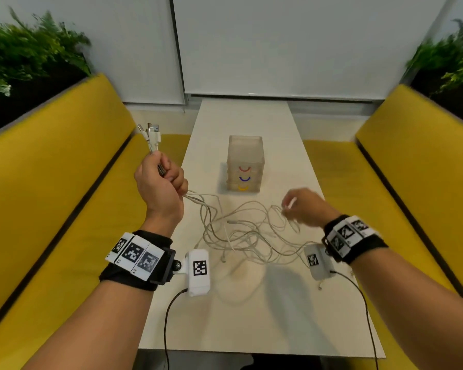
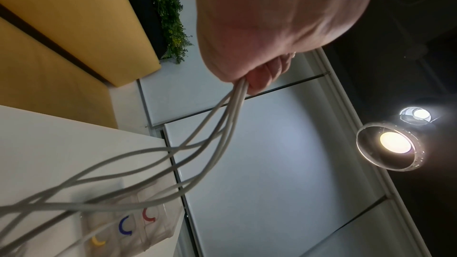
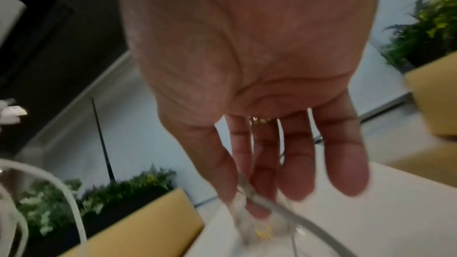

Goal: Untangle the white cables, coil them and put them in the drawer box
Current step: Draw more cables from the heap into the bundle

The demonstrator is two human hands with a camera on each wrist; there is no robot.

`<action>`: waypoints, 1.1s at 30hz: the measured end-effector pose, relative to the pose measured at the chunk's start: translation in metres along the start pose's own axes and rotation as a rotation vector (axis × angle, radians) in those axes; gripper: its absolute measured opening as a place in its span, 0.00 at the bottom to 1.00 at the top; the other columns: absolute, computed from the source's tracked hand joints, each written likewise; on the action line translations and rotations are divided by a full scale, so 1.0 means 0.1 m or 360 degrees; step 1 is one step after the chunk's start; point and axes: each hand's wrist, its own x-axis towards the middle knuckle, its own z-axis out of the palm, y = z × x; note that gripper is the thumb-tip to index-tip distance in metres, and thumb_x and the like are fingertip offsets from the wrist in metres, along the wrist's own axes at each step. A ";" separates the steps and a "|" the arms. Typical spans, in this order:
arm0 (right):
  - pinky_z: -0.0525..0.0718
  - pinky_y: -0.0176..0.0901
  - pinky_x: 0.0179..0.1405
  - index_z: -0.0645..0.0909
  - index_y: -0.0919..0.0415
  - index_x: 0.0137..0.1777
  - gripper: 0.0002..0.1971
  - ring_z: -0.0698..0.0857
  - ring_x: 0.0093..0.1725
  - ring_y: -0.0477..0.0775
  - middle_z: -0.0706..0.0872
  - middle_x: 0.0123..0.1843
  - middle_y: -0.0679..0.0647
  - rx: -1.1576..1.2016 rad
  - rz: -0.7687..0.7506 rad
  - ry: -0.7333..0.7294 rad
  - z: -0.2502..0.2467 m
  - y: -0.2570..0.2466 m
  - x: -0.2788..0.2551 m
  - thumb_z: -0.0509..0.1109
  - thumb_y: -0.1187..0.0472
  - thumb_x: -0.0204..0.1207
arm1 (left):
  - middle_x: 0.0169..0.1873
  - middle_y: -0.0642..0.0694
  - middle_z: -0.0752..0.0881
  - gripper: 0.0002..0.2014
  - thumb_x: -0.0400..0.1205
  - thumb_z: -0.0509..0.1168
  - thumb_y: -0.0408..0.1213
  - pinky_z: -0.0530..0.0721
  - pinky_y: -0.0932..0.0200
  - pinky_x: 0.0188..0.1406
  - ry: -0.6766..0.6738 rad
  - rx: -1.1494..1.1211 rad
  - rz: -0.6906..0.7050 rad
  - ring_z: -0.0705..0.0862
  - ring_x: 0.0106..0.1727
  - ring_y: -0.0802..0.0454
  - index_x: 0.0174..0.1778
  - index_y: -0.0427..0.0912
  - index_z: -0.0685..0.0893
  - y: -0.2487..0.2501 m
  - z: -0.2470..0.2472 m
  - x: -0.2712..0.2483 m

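Left hand [image 1: 159, 180] is clenched around a bundle of cable ends, plugs [image 1: 152, 133] sticking up, lifted left of the drawer box [image 1: 246, 164], probably so the strands hang free for sorting. White cables [image 1: 241, 231] sprawl tangled on the tabletop [image 1: 251, 316] in front of the box. Right hand [image 1: 305, 206], blurred, pinches one strand right of the box.

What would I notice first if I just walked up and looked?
Probably the messy tangle of white cables spread over the middle of the white table. The left hand holds a bunch of them up, plugs sticking out on top, while the right hand pinches one strand. Behind the tangle stands the little clear drawer box with red, blue and yellow handles.
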 end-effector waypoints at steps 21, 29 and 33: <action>0.84 0.48 0.48 0.86 0.67 0.52 0.08 0.88 0.55 0.64 0.90 0.55 0.63 -0.0361 0.0720 0.0008 0.42 1.53 0.02 0.68 0.65 0.81 | 0.25 0.45 0.55 0.13 0.81 0.54 0.37 0.50 0.57 0.24 0.0033 0.0105 -0.0085 0.51 0.26 0.49 0.29 0.47 0.65 -0.38 -0.03 0.04; 0.81 0.40 0.43 0.86 0.50 0.39 0.12 0.86 0.47 0.52 0.89 0.45 0.48 -0.0281 0.0212 -0.0310 0.62 1.27 -0.20 0.71 0.71 0.71 | 0.24 0.47 0.56 0.13 0.81 0.54 0.37 0.50 0.57 0.24 0.0018 0.0123 -0.0124 0.51 0.25 0.50 0.29 0.48 0.65 -0.43 -0.02 0.00; 0.81 0.47 0.61 0.88 0.48 0.54 0.15 0.83 0.61 0.53 0.86 0.60 0.49 -0.0383 -0.0307 -0.0393 1.10 0.90 -0.41 0.67 0.66 0.73 | 0.23 0.48 0.57 0.14 0.81 0.53 0.36 0.51 0.58 0.23 0.0000 0.0138 -0.0117 0.51 0.25 0.50 0.29 0.47 0.65 -0.45 0.02 -0.02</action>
